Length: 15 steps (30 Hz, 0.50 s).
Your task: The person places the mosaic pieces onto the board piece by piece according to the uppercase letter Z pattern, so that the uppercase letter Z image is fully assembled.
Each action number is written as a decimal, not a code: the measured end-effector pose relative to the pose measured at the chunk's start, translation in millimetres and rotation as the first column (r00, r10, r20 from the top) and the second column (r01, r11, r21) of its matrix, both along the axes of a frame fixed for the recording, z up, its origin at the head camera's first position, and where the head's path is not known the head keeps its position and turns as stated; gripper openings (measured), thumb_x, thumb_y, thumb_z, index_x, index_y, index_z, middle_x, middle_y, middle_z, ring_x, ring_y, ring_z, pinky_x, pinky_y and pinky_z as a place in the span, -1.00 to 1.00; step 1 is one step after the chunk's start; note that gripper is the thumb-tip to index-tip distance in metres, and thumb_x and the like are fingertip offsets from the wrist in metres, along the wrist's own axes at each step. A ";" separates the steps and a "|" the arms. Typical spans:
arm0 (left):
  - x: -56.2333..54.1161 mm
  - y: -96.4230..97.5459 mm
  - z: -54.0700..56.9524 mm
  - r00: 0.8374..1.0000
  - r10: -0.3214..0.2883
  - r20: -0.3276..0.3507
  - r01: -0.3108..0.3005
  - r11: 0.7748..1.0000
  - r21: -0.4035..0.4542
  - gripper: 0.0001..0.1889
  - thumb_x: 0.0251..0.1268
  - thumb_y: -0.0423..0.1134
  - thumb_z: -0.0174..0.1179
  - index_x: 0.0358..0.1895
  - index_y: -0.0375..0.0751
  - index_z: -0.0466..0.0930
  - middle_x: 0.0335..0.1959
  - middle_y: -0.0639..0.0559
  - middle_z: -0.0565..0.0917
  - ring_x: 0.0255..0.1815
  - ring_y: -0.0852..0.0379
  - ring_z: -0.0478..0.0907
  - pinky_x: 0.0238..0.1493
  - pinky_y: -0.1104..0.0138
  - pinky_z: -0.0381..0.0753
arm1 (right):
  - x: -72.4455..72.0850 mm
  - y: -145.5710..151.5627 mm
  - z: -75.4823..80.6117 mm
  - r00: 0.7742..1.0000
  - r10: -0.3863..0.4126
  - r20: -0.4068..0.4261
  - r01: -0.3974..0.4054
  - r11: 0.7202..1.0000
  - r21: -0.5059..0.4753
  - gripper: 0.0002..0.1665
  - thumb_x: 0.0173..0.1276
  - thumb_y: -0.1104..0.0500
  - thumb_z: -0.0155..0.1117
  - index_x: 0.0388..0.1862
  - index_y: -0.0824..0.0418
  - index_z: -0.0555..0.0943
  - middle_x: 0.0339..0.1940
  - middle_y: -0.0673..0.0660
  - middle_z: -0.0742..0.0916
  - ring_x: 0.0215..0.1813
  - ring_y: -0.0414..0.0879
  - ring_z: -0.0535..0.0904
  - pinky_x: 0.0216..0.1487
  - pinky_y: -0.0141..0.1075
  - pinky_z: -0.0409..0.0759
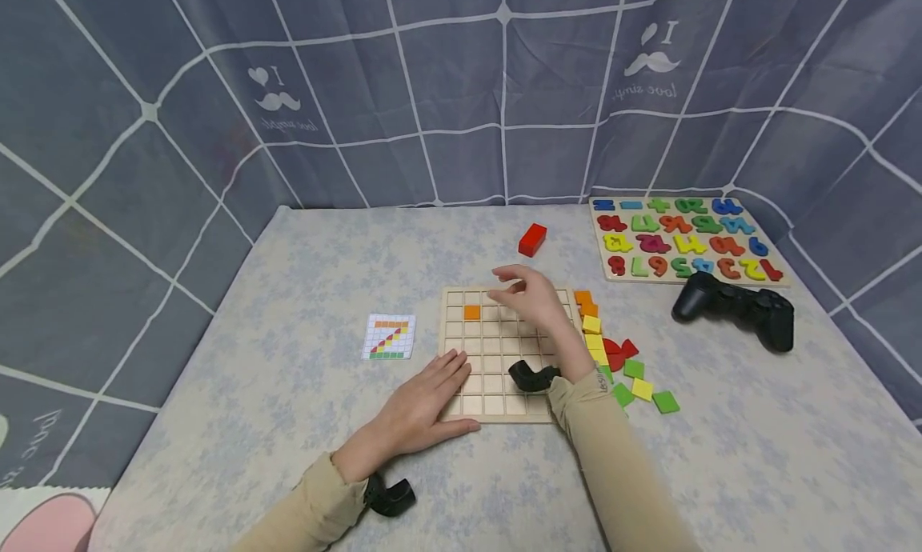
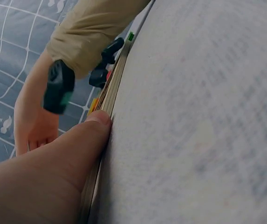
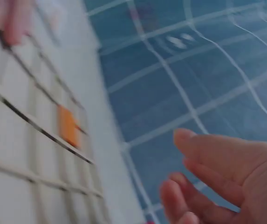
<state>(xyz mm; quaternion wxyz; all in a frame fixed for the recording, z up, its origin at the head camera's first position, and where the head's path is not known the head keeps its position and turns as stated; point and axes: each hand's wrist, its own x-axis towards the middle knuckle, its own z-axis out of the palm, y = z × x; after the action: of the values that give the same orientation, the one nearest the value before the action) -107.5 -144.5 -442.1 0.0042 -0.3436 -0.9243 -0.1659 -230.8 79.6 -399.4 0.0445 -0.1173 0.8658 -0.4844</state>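
Note:
A wooden grid board [image 1: 494, 384] lies on the table with one orange square tile [image 1: 471, 313] in a cell near its upper left. My left hand [image 1: 425, 404] rests with spread fingers on the board's lower left corner; in the left wrist view its thumb [image 2: 89, 140] touches the board's edge. Above the board's upper part hovers my right hand [image 1: 531, 296], fingers loosely bent, with nothing seen between them. The right wrist view shows that hand's bent fingers [image 3: 208, 172] apart from the orange tile [image 3: 68, 126]. Left of the board lies a pattern card [image 1: 389, 337] with a coloured zigzag.
Along the board's right side lie orange tiles [image 1: 586, 304], yellow tiles [image 1: 595, 344], red pieces [image 1: 615, 354] and green tiles [image 1: 666, 402]. A red block [image 1: 532, 240] sits behind the board. Farther right are a number puzzle [image 1: 684, 240] and a black game controller [image 1: 735, 308].

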 end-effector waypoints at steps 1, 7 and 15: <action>0.3 -0.3 0.1 1.000 0.001 0.001 -0.001 1.000 0.000 -0.13 0.25 0.33 -0.01 0.40 -0.31 0.20 0.44 -0.13 0.16 0.48 0.04 -0.04 0.46 0.29 -0.04 | 0.1 8.8 5.0 1.000 0.001 0.007 0.000 1.000 -0.029 -0.47 0.29 0.08 0.30 0.22 0.20 0.52 0.10 0.21 0.58 -0.04 0.06 0.53 -0.11 -0.14 0.59; 0.5 -2.3 -0.2 1.000 -0.002 0.003 0.002 1.000 0.005 -0.13 0.25 0.33 -0.01 0.40 -0.32 0.20 0.45 -0.13 0.15 0.48 0.05 -0.04 0.47 0.31 -0.05 | 0.5 59.5 19.4 0.998 -0.037 0.050 0.041 0.997 -0.069 -0.49 0.34 0.07 0.24 0.22 0.25 0.50 0.09 0.27 0.59 0.02 0.12 0.51 0.00 -0.10 0.54; -0.1 -0.8 0.1 1.000 -0.003 0.025 0.003 1.000 0.005 -0.13 0.26 0.32 -0.01 0.41 -0.32 0.17 0.45 -0.13 0.13 0.48 0.06 -0.07 0.47 0.30 -0.05 | 1.7 101.4 12.5 0.980 -0.129 0.154 0.145 0.985 -0.096 -0.39 0.34 -0.03 0.22 0.26 0.27 0.45 0.15 0.25 0.55 0.04 0.10 0.44 0.10 -0.02 0.47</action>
<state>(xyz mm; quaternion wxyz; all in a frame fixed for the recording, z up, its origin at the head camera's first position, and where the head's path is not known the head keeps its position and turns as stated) -107.7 -145.3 -441.9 -0.0066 -0.3429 -0.9234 -0.1724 -229.0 181.0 -386.8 0.0685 -0.0234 0.8390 -0.5392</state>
